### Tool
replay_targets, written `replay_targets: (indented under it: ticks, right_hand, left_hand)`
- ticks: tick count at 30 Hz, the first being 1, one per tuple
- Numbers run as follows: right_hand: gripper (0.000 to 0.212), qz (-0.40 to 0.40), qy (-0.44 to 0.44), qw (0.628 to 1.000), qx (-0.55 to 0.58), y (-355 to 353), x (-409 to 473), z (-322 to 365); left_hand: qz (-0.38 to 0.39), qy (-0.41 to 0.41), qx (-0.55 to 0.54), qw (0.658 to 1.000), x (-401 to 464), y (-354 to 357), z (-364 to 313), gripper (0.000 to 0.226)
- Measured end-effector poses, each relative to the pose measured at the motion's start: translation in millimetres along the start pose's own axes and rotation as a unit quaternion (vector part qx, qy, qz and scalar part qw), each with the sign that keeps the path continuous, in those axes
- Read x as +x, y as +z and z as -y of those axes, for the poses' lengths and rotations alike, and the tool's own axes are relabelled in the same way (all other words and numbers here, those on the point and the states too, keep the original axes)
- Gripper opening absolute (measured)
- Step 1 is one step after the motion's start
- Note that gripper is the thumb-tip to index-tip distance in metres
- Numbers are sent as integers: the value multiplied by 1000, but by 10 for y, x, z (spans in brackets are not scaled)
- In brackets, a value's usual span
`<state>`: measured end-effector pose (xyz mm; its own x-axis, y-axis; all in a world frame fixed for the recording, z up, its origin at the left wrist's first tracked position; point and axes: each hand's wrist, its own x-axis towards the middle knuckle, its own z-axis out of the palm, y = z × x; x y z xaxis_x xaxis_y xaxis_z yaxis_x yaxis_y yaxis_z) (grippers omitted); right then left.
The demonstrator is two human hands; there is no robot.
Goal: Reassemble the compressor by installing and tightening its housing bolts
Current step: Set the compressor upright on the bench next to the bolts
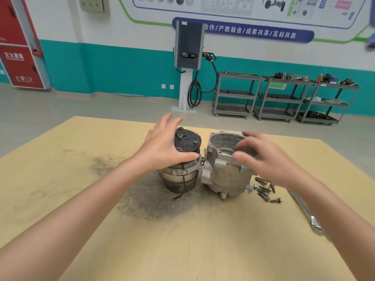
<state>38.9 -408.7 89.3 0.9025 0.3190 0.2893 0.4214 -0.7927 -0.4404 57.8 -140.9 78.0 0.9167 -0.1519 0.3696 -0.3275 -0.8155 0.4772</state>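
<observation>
A person's left hand (162,147) curved around the black clutch end of a compressor section (182,165), thumb against its near rim and fingers spread past the far side, at a wooden workbench (142,240). The right hand (263,157) was blurred, its fingers loosely bent over the open mouth of the aluminium housing (225,173); whether it actually gripped the casting could not be told.

The two compressor parts stood upright, just beside each other at the middle of the bench, the clutch section on the left and the hollow housing on the right, apparently touching at a mounting ear. A short black wire hung from the clutch section to the tabletop. A dark, greasy smear (150,201) spread over the wood in front of and under both parts.

A loose cluster of housing bolts (265,189) lay on the bench just right of the housing, partly behind the right forearm. A long steel wrench (306,211) lay nearby, running toward the near right edge, its length partly hidden by the same arm.

Beyond the bench, a wall-side charging post (188,63) with a looped cable stood on the grey floor, three grey shelf carts (284,96) lined the teal-and-white wall, and a red fire cabinet (20,47) stood at far left.
</observation>
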Motion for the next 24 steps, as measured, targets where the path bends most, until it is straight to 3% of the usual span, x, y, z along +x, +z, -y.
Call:
replay_targets:
  ticks: [2,4,9,17,24]
  right_hand:
    - [36,13,-8,998,-67,132,1,9]
    - [44,15,-13,994,-106,224,-13,-32]
    - [22,1,-54,996,-69,230,-19,-51]
    - [25,50,-94,994,-34,87,-135,-123]
    - [34,22,-107,990,-88,151,-341,-211]
  left_hand:
    - [21,10,63,998,120,22,-56,105]
    - [54,10,123,991,211,45,-62,101]
    - [67,13,180,981,289,78,-18,83]
    - [95,37,124,987,301,-22,73,83]
    - [114,-6,-4,993,350,-190,261,74]
